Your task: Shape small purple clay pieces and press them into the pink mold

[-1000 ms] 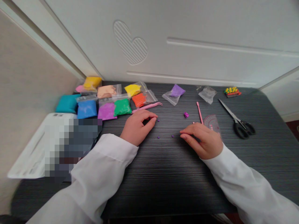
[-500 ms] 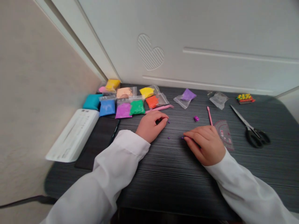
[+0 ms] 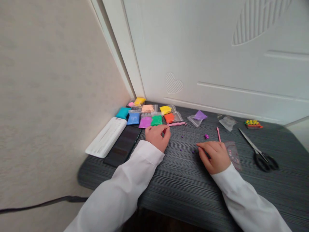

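Observation:
My left hand (image 3: pixel 158 138) rests low over the table, fingers curled and thumb close to the index finger. Whether anything sits in that pinch I cannot make out. Right beside its fingertips lies a pair of pink tweezers (image 3: pixel 178 123), one end hidden by the hand. My right hand (image 3: pixel 214 157) lies palm down, index finger stretched out and thumb apart, holding nothing visible. Just left of its fingertips is a tiny purple clay bit (image 3: pixel 192 151). Two similar bits, one nearer (image 3: pixel 181 150) and one farther (image 3: pixel 182 137), lie between the hands. Above the right hand sits a small purple clay piece (image 3: pixel 206 136).
Several bags of coloured clay, including a green one (image 3: pixel 156 120), lie at the back left. Near them are a white box (image 3: pixel 106 137) and a black phone (image 3: pixel 123 146). Scissors (image 3: pixel 259 153), a pink tool (image 3: pixel 218 134) and a clear printed sheet (image 3: pixel 233 155) lie rightward.
The view has shifted left and upward. My right hand has drawn away from the purple bit at its fingertips, which now lies on the table. My left hand has moved leftward along the tweezers.

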Demonstrator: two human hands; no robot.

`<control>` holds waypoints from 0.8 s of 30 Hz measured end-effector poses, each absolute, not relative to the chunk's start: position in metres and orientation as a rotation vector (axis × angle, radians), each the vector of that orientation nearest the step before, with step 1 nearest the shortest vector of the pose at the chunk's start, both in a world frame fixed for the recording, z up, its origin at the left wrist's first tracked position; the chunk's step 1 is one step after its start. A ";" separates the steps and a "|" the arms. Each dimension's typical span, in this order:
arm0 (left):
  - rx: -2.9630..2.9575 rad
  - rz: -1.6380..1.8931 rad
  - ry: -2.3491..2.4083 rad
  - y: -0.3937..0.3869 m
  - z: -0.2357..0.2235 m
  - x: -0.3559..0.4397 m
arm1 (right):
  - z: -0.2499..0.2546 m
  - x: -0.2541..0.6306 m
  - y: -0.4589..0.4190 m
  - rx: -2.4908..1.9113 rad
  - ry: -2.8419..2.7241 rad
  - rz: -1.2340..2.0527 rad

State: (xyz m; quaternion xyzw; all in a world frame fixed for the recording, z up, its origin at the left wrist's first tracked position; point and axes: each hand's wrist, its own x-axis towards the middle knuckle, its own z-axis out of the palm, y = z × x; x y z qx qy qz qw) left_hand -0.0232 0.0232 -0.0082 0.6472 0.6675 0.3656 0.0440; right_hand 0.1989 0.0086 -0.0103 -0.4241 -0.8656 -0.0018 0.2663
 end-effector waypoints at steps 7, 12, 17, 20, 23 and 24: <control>1.620 1.158 2.422 0.018 -0.008 -0.047 | -0.007 0.203 0.007 -1.180 -2.301 0.024; 1.565 1.178 2.321 0.026 -0.013 -0.059 | -0.011 0.200 0.006 -1.161 -2.240 0.012; 1.862 1.284 2.260 0.028 -0.013 -0.058 | -0.014 0.200 0.007 -1.188 -2.241 0.062; 2.086 1.313 2.093 0.030 -0.009 -0.049 | -0.010 0.198 0.011 -1.235 -2.220 0.099; 2.290 1.179 1.834 0.035 -0.004 -0.032 | -0.003 0.191 0.015 -1.296 -2.177 0.125; 2.343 1.120 1.758 0.038 -0.004 -0.026 | -0.001 0.188 0.015 -1.310 -2.174 0.130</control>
